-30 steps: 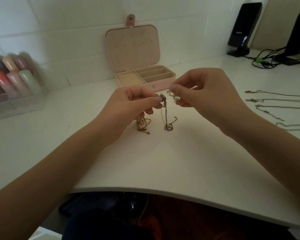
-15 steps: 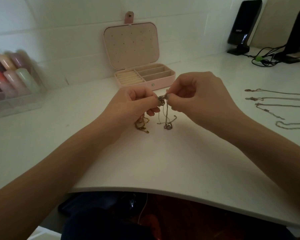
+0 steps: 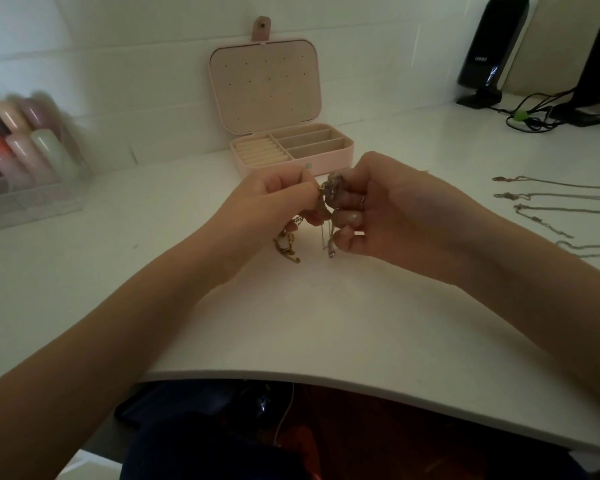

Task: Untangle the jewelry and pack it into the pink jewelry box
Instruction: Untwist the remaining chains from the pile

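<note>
On the white table [image 3: 326, 323], a knotted clump of gold and silver chains [image 3: 329, 192] is pinched between the left hand [image 3: 274, 202] and right hand [image 3: 388, 209], fingers hiding much of it. Behind sits the open pink jewelry box [image 3: 326, 157]. Blurry pastel bottles [image 3: 25, 140] stand far left.

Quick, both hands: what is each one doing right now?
Left hand: fingers curled, pinching the knotted clump of thin gold and silver metal chains.
Right hand: fingers curled, pinching the same clump from the other side.
</note>
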